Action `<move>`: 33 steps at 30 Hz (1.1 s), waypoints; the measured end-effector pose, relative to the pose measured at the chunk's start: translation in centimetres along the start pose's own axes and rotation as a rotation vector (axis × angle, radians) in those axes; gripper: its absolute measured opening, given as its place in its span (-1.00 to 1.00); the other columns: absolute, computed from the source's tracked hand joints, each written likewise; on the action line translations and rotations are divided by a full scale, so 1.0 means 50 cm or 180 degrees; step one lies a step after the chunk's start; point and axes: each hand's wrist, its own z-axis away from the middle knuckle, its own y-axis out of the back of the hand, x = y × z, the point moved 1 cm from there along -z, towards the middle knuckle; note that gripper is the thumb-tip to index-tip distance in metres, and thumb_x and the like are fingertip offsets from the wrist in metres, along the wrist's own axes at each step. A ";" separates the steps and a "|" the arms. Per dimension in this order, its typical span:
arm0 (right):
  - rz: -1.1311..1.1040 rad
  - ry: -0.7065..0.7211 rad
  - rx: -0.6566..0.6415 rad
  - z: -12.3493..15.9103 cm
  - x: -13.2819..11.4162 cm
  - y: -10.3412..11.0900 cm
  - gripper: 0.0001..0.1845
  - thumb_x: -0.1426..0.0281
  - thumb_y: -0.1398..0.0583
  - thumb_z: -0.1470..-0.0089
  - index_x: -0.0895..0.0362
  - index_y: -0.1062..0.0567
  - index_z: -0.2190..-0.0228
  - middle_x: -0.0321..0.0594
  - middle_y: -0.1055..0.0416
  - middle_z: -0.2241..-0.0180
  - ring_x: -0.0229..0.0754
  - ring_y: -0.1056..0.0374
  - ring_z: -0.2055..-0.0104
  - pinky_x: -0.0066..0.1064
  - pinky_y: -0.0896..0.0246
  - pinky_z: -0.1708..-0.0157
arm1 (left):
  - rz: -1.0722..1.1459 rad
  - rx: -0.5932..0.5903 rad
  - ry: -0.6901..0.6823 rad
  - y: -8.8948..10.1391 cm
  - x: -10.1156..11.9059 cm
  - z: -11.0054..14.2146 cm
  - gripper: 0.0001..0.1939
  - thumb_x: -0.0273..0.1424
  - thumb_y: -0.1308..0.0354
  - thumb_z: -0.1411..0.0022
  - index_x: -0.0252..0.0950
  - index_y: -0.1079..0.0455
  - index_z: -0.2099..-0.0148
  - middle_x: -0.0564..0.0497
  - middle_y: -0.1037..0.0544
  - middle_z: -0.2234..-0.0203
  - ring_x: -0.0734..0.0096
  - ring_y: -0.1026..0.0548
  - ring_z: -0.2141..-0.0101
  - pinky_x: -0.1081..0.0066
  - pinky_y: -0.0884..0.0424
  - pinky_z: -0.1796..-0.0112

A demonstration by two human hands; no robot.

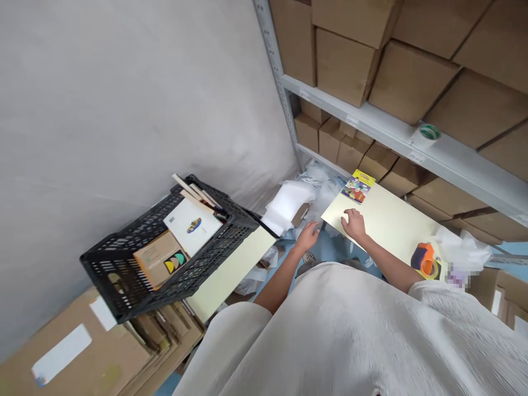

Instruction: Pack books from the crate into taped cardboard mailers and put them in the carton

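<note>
My left hand (pixel 307 236) hangs below the corner of a pale yellow tabletop (pixel 388 225), fingers loosely curled, with nothing visible in it. My right hand (pixel 353 223) lies on that tabletop near its left corner, fingers bent and spread on the surface, holding nothing. A small colourful packet (pixel 358 187) lies on the table just beyond my right hand. White foam sheets and plastic wrap (pixel 289 206) are heaped on the floor beyond my left hand.
A black plastic crate (pixel 165 247) with booklets and wooden sticks stands on a second pale tabletop at left. An orange tape dispenser (pixel 425 259) sits on the table's right. Metal shelving (pixel 371 124) holds cardboard boxes and a tape roll (pixel 428 133). Flat cartons (pixel 82 352) lie lower left.
</note>
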 end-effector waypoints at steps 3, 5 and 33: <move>0.0017 0.0198 -0.0117 -0.046 -0.085 -0.031 -0.66 0.30 -0.12 -0.42 0.15 -0.52 -0.09 0.08 -0.50 -0.11 0.16 -0.35 -0.12 -0.14 -0.20 -0.06 | 0.0075 0.0116 0.0072 0.050 -0.048 0.014 -0.59 -0.42 -0.14 -0.41 -0.22 -0.52 -0.25 -0.18 -0.57 -0.25 0.05 -0.47 -0.34 -0.02 -0.33 -0.42; 0.0043 0.0300 -0.0209 -0.076 -0.131 -0.047 -0.66 0.30 -0.12 -0.41 0.16 -0.52 -0.10 0.07 -0.50 -0.11 0.16 -0.35 -0.13 -0.14 -0.21 -0.07 | 0.0144 0.0193 0.0156 0.073 -0.073 0.022 -0.59 -0.42 -0.14 -0.42 -0.23 -0.52 -0.26 -0.20 -0.56 -0.27 0.05 -0.45 -0.35 -0.01 -0.32 -0.42; -0.0098 -0.0199 -0.1600 -0.766 -0.055 -0.589 -0.59 0.34 -0.19 -0.22 0.17 -0.64 -0.04 0.04 -0.61 0.00 0.03 -0.50 0.04 -0.18 -0.39 -0.09 | 0.0880 0.0930 0.1345 -0.008 -0.427 -0.325 -0.57 -0.35 -0.15 -0.47 -0.20 -0.47 -0.32 -0.18 -0.51 -0.31 -0.01 -0.39 -0.38 -0.06 -0.28 -0.44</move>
